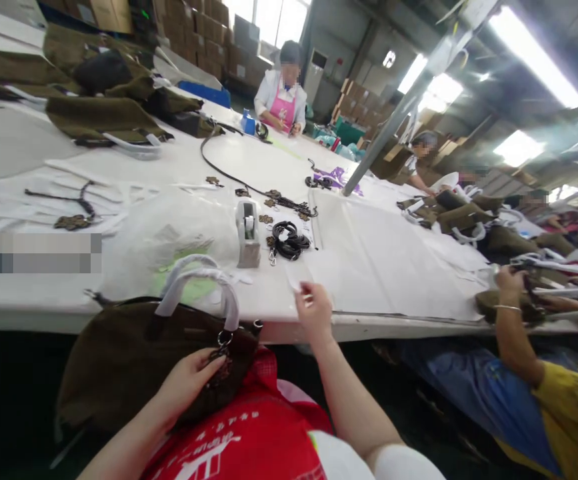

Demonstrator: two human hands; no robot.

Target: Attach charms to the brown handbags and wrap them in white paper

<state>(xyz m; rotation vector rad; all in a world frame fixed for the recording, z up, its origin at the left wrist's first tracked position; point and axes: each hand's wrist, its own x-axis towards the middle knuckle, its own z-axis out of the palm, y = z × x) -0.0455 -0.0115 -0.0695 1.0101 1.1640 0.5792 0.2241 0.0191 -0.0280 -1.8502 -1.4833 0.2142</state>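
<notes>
A dark olive handbag (133, 353) leans against the table edge in front of me, its handles (199, 283) wrapped in pale protective film. My left hand (191, 383) pinches a dark metal charm (219, 365) that hangs below the ring (225, 338) at the handle's base. Over the table edge, my right hand (315, 310) has its fingers curled together; whatever sits between the fingertips is too small to make out. Just beyond it lie a coiled black strap (289, 241) with metal clips and a grey tape dispenser (249, 233).
A clear plastic bag (133, 240) covers green and white pieces left of the dispenser. Braided cords with charms (289, 202) lie mid-table. Olive bags (103, 117) are piled at far left. A co-worker in yellow (569, 407) handles bags on the right; another person (283, 100) stands opposite. A metal post (393, 133) rises from the table.
</notes>
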